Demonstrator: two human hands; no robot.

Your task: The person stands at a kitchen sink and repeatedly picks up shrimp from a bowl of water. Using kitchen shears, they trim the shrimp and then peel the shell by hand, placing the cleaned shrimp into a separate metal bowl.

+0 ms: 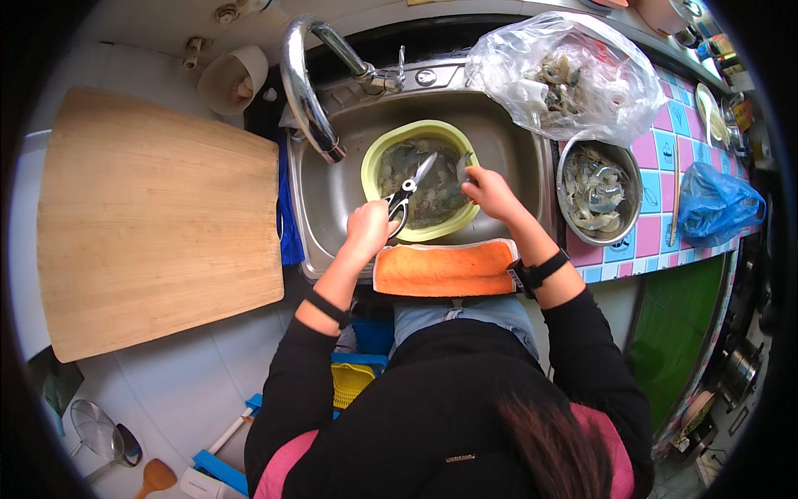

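Observation:
My left hand [367, 229] is closed around the handles of a pair of kitchen scissors [409, 186], whose blades point up and away over a yellow-green basin [424, 127]. In my right hand [492, 195], a grey shrimp [464, 166] is pinched at the basin's right rim, apart from the scissors. Several more shrimp [407, 162] lie in water inside the basin. The basin sits in the steel sink [507, 133]. To the right, a metal bowl [564, 204] contains more shrimp, and behind it lies a clear plastic bag [515, 62] with shrimp inside.
A curved faucet [298, 91] reaches over the sink's left side. An orange cloth [445, 268] covers the front edge. A large wooden board [158, 216] stands at left. On the checkered counter are a chopstick-like stick [677, 191] and a blue plastic bag [715, 206].

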